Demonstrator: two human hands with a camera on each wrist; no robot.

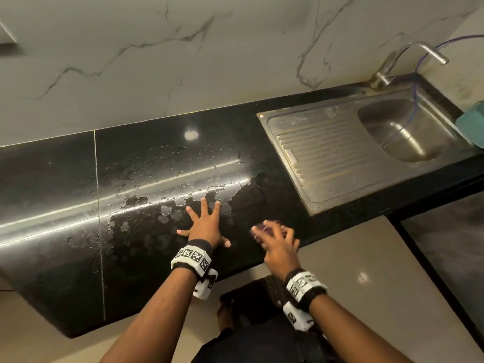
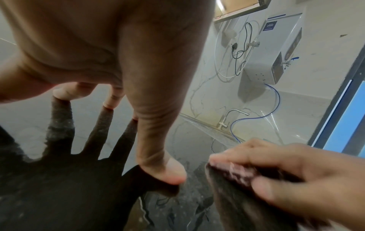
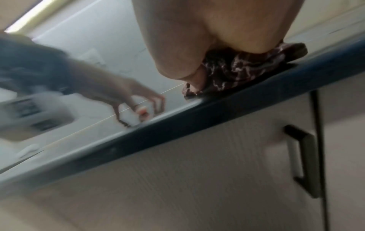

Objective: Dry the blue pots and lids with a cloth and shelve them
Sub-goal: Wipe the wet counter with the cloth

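Head view shows the left hand (image 1: 205,226) pressed flat on the black tabletop (image 1: 65,205), fingers spread wide and straight, holding nothing. Its fingertips (image 1: 203,201) reach into a patch of water drops and smears that spreads away from the hand. Just beside it, on its thumb side, the right hand (image 1: 279,243) sits near the front edge of the tabletop with its fingers curled round a bunched cloth (image 1: 263,227), dark maroon with a pale pattern. The two hands are near each other but not touching.

From the left wrist, the left hand's spread fingers (image 2: 158,125) meet their dark reflection in the wet surface, and the cloth (image 2: 235,171) shows pinched under the right hand's fingers (image 2: 276,157). From the right wrist, the cloth (image 3: 242,68) is crumpled under the palm and lies right at the tabletop's edge, above a pale cabinet door with a dark handle (image 3: 302,159).

Beyond the right hand, a steel sink (image 1: 327,153) with a ribbed drainer is set into the tabletop, with a tap (image 1: 408,61) behind it. No blue pots or lids can be seen in any view.
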